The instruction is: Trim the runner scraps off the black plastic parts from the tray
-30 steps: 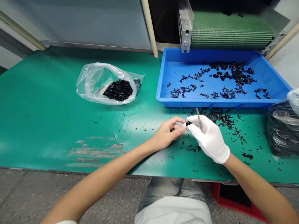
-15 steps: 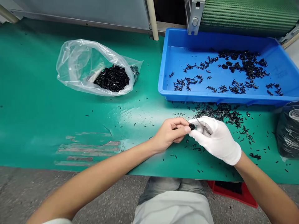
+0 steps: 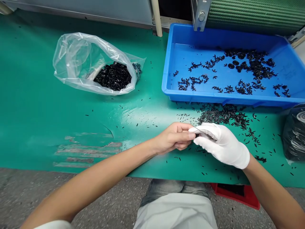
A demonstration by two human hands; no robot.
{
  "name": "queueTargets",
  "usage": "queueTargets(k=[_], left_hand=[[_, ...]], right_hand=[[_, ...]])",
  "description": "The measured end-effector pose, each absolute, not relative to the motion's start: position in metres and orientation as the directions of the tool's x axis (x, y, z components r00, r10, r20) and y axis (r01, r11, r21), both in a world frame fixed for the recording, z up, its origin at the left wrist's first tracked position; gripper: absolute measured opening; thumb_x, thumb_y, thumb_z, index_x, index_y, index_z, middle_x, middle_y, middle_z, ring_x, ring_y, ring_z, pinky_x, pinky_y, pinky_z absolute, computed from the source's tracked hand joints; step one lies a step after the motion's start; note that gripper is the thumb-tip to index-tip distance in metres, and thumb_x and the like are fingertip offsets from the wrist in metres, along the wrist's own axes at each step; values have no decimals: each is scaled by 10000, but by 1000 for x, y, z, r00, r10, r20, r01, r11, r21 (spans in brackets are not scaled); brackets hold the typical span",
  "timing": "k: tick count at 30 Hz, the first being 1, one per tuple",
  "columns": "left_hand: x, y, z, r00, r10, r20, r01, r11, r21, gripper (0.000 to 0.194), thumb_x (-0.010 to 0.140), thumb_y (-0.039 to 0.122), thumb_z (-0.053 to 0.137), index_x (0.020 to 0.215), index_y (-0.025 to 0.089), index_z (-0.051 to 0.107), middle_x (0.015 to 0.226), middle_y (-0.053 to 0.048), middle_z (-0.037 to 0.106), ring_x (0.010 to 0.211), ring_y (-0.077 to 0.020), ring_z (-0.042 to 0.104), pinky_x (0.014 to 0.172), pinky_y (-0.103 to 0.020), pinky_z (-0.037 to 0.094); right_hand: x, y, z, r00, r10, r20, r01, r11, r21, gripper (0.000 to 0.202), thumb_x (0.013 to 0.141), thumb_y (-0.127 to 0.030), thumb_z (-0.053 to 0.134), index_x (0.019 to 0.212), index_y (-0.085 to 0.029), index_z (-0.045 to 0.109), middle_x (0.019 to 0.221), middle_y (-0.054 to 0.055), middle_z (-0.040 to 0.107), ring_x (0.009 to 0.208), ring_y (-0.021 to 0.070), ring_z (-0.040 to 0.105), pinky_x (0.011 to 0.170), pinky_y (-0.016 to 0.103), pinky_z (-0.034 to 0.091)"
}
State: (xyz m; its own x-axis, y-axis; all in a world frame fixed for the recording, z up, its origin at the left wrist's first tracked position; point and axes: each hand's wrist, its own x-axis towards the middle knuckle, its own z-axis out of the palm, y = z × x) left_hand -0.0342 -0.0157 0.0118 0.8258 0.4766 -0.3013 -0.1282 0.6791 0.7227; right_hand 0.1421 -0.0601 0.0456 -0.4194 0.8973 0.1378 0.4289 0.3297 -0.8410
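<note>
My bare left hand pinches a small black plastic part between thumb and fingers. Most of that part is hidden now; a moment ago it looked round. My right hand, in a white glove, is closed around a thin, pointed metal tool. Its tip reaches over toward the left fingertips, and the two hands meet there. What kind of tool it is cannot be made out. Just beyond the right hand, a heap of short black plastic bits is spread on the green work surface.
A blue tray with branched and round black parts stands at the back right. Behind it is a green conveyor belt. An opened clear bag of black parts lies left. A dark bag sits far right, a red bin below the table.
The gloved fingers have closed in over the black part, now covering most of it. The metal tool lies flatter, its tip nearer the left fingers. The view has shifted slightly.
</note>
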Motion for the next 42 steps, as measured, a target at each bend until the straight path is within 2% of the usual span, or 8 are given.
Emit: queueTargets(k=[5, 8, 11, 17, 29, 35, 38, 42], left_hand=[[-36, -13, 17, 792, 524, -315, -48, 567, 822, 370, 680, 449, 751, 751, 127, 583, 454, 94, 329, 390, -32, 232, 395, -206, 148], [-37, -15, 21, 677, 692, -251, 4, 337, 942, 316, 734, 414, 695, 812, 116, 627, 476, 74, 376, 432, -53, 292, 415, -207, 207], [-38, -19, 25, 550, 830, -88, 74, 57, 996, 230, 760, 335, 659, 834, 118, 672, 528, 36, 483, 493, -76, 390, 456, -210, 304], [-42, -23, 24, 435, 880, 191, 81, -249, 965, 172, 790, 281, 636, 811, 127, 709, 504, 21, 539, 481, -84, 448, 459, -198, 378], [-43, -30, 22, 338, 859, 386, 110, -443, 890, 219, 842, 335, 623, 821, 133, 704, 455, 36, 537, 405, -68, 455, 396, -178, 370], [-39, -36, 17, 269, 763, 589, 132, -634, 762, 78, 855, 189, 601, 882, 145, 659, 485, 61, 534, 411, -48, 456, 424, -152, 382], [-35, -39, 16, 213, 674, 708, 207, -739, 641, 97, 873, 166, 556, 938, 159, 628, 489, 74, 500, 411, -48, 434, 434, -150, 381], [-31, -37, 15, 195, 652, 733, 241, -756, 609, 98, 887, 178, 523, 933, 167, 608, 491, 74, 444, 408, -53, 371, 436, -175, 359]], right_hand=[[144, -60, 42, -392, 901, 188, 486, 376, -789, 207, 886, -196, 501, 975, -252, 680, 636, -4, 575, 558, 141, 497, 555, 273, 415], [147, -62, 39, -281, 917, 283, 546, 395, -739, 292, 915, -214, 436, 1136, -229, 626, 769, 34, 658, 651, 165, 582, 611, 298, 457], [152, -64, 39, -290, 864, 411, 666, 491, -561, 281, 928, -213, 413, 1117, -177, 617, 728, 32, 655, 587, 143, 571, 559, 268, 427], [155, -66, 40, -470, 792, 390, 799, 569, -192, 238, 936, -231, 413, 993, -160, 633, 555, -23, 545, 419, 102, 440, 448, 251, 274], [153, -67, 38, -487, 746, 454, 810, 581, -85, 242, 912, -202, 428, 1073, -154, 603, 558, -34, 526, 428, 115, 400, 470, 279, 236], [138, -74, 33, -441, 746, 499, 879, 472, 71, 252, 920, -209, 433, 1078, -144, 618, 524, -22, 528, 402, 126, 410, 457, 297, 233], [123, -80, 28, -349, 747, 566, 903, 430, -11, 236, 906, -174, 454, 1082, -136, 607, 527, -13, 555, 411, 129, 449, 448, 293, 260], [110, -82, 28, -140, 847, 514, 761, 424, -491, 188, 910, -155, 431, 967, -181, 609, 687, 35, 654, 565, 138, 570, 520, 256, 387]])
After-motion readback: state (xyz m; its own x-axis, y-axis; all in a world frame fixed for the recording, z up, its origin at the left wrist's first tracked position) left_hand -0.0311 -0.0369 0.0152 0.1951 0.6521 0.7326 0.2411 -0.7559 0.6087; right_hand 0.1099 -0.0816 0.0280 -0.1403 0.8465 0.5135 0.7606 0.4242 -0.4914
